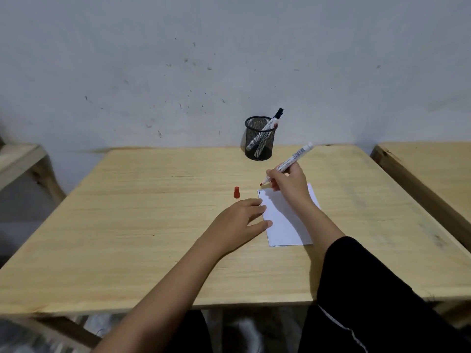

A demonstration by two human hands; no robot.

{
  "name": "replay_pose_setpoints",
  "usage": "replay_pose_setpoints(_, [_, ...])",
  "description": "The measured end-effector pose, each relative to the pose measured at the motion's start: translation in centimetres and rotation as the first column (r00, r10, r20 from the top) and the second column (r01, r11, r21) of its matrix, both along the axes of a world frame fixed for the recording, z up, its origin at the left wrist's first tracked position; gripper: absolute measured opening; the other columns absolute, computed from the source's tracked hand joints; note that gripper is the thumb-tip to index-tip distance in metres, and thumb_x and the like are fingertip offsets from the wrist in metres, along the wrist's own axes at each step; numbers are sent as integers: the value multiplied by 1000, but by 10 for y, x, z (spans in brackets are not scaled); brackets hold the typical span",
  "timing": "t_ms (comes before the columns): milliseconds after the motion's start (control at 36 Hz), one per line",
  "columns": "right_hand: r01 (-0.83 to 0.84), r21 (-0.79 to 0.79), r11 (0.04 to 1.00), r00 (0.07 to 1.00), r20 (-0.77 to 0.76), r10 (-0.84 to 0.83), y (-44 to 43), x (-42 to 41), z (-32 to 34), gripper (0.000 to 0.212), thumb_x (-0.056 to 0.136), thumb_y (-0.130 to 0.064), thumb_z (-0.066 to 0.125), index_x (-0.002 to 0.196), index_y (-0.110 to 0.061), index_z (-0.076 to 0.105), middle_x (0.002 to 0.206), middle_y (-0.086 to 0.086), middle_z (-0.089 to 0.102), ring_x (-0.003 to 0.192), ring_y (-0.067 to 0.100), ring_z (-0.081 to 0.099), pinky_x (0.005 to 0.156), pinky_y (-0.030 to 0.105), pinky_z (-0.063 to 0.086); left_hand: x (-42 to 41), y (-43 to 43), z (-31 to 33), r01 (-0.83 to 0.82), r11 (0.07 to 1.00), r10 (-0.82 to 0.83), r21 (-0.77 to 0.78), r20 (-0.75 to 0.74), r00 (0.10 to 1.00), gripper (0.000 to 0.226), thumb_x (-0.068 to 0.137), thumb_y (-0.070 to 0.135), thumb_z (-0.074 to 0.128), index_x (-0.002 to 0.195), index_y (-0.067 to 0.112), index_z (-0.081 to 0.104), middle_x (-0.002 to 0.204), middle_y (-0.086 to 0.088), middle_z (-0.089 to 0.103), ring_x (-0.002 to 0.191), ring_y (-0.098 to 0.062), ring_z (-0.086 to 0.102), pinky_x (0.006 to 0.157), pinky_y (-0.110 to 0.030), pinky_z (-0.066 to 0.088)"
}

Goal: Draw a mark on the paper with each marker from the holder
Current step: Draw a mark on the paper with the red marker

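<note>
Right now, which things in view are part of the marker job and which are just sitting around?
In the job:
- red marker, uncapped, in the right hand
- paper, steadied by the left hand, one dark mark on it
- red cap on the table
- mesh holder with the other markers

Just there:
- neighbouring tables at the left and right

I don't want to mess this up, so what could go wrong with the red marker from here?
The red marker tip hangs past the paper corner, so the right hand might mark the table. The left hand pins only the paper's edge, so it could slide. The loose red cap might roll away.
</note>
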State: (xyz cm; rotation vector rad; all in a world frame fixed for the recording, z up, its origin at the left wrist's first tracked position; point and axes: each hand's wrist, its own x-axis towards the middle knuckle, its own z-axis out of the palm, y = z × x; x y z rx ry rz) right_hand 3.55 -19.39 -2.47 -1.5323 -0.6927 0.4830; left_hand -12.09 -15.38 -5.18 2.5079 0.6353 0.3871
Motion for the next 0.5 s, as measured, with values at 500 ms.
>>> replay_pose_setpoints(500, [16, 62, 998, 995, -102, -9, 7, -6, -13, 16, 86, 2, 52, 93, -7, 41, 97, 28, 54, 74, 26, 51, 44, 9, 42, 6, -8, 1, 4, 993, 2, 121, -49, 999, 33, 92, 40, 47, 109, 14, 57, 129, 1, 56, 119, -12, 48, 91, -36, 47])
